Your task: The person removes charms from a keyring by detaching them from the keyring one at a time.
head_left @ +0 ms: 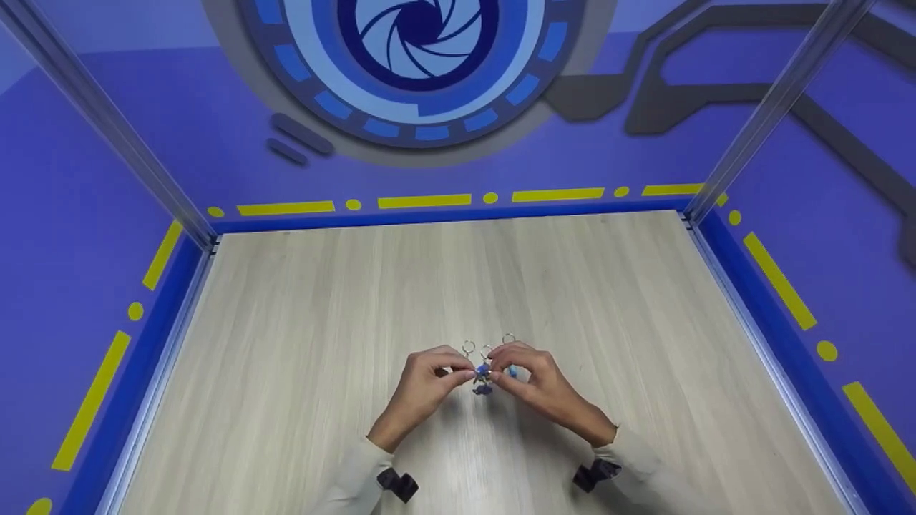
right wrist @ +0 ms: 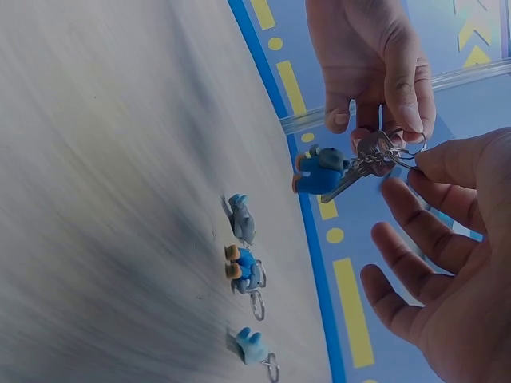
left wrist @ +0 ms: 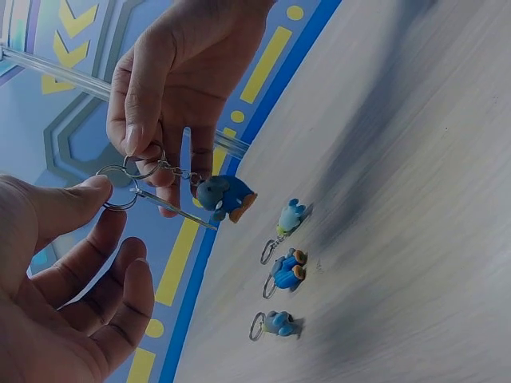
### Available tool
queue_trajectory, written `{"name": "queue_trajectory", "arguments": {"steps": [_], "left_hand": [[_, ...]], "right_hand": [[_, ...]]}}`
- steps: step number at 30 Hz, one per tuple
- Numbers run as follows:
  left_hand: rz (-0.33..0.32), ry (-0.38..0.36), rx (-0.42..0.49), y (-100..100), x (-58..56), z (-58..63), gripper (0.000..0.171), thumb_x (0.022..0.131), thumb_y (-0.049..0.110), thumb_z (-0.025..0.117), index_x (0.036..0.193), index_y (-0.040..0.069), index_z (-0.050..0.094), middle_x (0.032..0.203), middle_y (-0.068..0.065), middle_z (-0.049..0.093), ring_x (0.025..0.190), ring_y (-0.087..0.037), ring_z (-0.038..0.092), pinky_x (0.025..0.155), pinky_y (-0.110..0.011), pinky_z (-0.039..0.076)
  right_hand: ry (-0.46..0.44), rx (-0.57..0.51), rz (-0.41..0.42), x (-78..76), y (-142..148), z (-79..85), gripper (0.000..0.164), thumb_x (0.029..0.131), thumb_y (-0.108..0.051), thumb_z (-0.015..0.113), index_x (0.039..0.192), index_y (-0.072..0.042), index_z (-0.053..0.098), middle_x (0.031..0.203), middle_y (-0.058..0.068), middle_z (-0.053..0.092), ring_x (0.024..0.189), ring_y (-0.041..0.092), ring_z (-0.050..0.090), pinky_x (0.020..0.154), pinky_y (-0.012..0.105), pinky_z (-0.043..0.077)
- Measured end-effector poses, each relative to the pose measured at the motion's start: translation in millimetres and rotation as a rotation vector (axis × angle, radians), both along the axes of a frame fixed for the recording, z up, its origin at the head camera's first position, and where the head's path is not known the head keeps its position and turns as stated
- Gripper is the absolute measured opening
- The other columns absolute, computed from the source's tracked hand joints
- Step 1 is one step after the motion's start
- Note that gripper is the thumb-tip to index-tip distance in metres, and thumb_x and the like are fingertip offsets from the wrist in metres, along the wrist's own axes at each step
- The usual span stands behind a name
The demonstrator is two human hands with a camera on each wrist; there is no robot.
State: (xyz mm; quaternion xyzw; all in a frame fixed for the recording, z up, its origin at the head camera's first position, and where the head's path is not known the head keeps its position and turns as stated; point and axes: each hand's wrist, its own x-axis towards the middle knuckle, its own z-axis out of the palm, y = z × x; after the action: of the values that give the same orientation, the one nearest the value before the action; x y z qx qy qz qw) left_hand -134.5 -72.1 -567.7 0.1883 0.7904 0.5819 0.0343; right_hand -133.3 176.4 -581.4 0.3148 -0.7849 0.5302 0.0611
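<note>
My left hand (head_left: 428, 380) and right hand (head_left: 544, 383) meet above the table. In the left wrist view, my left thumb and finger pinch a metal ring (left wrist: 120, 208) beside a silver key (left wrist: 177, 209). My right fingers pinch the split ring of a keychain, whose short chain bears a small blue animal figure (left wrist: 227, 197) with a grey head and orange feet. The two rings overlap; whether they are linked, I cannot tell. From the right wrist, the key (right wrist: 374, 148) and the figure (right wrist: 321, 171) hang close together, the remaining left fingers partly hidden.
Below the hands, several things lie in a row on the wood-grain table (head_left: 322, 300): a pale blue keychain (left wrist: 292, 214), a blue one with orange feet (left wrist: 287, 270) and a grey-blue one (left wrist: 279, 322). Blue printed panels (head_left: 458, 175) border the table's back and sides.
</note>
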Motion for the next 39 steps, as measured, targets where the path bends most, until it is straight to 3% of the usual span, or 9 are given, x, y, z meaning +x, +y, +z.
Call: {"name": "queue_trajectory", "arguments": {"steps": [6, 13, 21, 25, 30, 34, 39], "left_hand": [[-0.004, 0.01, 0.006, -2, -0.3, 0.1, 0.006, 0.099, 0.012, 0.083, 0.102, 0.011, 0.088, 0.102, 0.001, 0.081, 0.093, -0.01, 0.072, 0.079, -0.025, 0.057], [0.004, -0.009, 0.01, -8, 0.4, 1.7, 0.005, 0.1, 0.012, 0.083, 0.101, 0.014, 0.087, 0.098, 0.013, 0.078, 0.087, -0.01, 0.073, 0.079, -0.028, 0.059], [0.005, 0.018, 0.02, -17, 0.1, 2.0, 0.005, 0.099, 0.01, 0.083, 0.101, 0.014, 0.086, 0.102, -0.001, 0.081, 0.091, -0.012, 0.074, 0.078, -0.028, 0.059], [0.017, 0.004, 0.015, -20, -0.1, 1.1, 0.008, 0.099, 0.009, 0.082, 0.1, 0.016, 0.086, 0.102, -0.003, 0.081, 0.092, -0.011, 0.073, 0.079, -0.027, 0.057], [0.024, -0.003, 0.011, -21, -0.3, -0.1, 0.005, 0.099, 0.009, 0.083, 0.101, 0.013, 0.086, 0.101, 0.003, 0.08, 0.091, -0.011, 0.072, 0.079, -0.026, 0.057], [0.024, -0.003, 0.022, -20, 0.6, -2.1, 0.004, 0.099, 0.009, 0.083, 0.102, 0.009, 0.086, 0.1, 0.002, 0.08, 0.089, -0.011, 0.073, 0.078, -0.026, 0.057], [0.025, -0.003, 0.015, -20, 0.7, -4.3, 0.004, 0.1, 0.013, 0.083, 0.101, 0.014, 0.086, 0.101, -0.003, 0.081, 0.089, -0.011, 0.073, 0.079, -0.026, 0.057]], "right_hand": [[-0.019, 0.027, 0.0, 0.6, 0, -0.5, 0.009, 0.1, -0.002, 0.079, 0.094, -0.009, 0.078, 0.104, 0.004, 0.081, 0.117, 0.037, 0.072, 0.11, 0.041, 0.053], [-0.013, 0.075, -0.06, 0.6, 16, 0.6, 0.008, 0.1, -0.003, 0.08, 0.097, -0.011, 0.078, 0.111, 0.003, 0.079, 0.117, 0.033, 0.073, 0.107, 0.039, 0.055], [-0.018, 0.104, -0.16, 0.2, 52, -0.9, 0.012, 0.097, 0.002, 0.081, 0.097, -0.009, 0.08, 0.109, 0.004, 0.08, 0.108, 0.031, 0.075, 0.099, 0.024, 0.054], [-0.045, 0.148, -0.182, -2.5, 68, -6.9, 0.009, 0.097, 0.001, 0.081, 0.099, -0.007, 0.08, 0.106, 0.007, 0.079, 0.101, 0.029, 0.075, 0.093, 0.034, 0.059], [-0.093, 0.213, -0.186, -15.4, 82, -18.7, 0.007, 0.099, -0.002, 0.081, 0.102, -0.008, 0.08, 0.103, 0.004, 0.079, 0.099, 0.021, 0.074, 0.089, 0.047, 0.061], [-0.117, 0.244, -0.187, -32.8, 89, -31.1, 0.009, 0.098, -0.001, 0.081, 0.102, -0.009, 0.08, 0.103, 0.003, 0.078, 0.099, 0.017, 0.073, 0.09, 0.044, 0.061], [-0.153, 0.255, -0.206, -53.3, 91, -45.4, 0.005, 0.1, -0.003, 0.08, 0.1, -0.008, 0.079, 0.101, 0.001, 0.076, 0.096, 0.015, 0.067, 0.087, 0.033, 0.057]]}}
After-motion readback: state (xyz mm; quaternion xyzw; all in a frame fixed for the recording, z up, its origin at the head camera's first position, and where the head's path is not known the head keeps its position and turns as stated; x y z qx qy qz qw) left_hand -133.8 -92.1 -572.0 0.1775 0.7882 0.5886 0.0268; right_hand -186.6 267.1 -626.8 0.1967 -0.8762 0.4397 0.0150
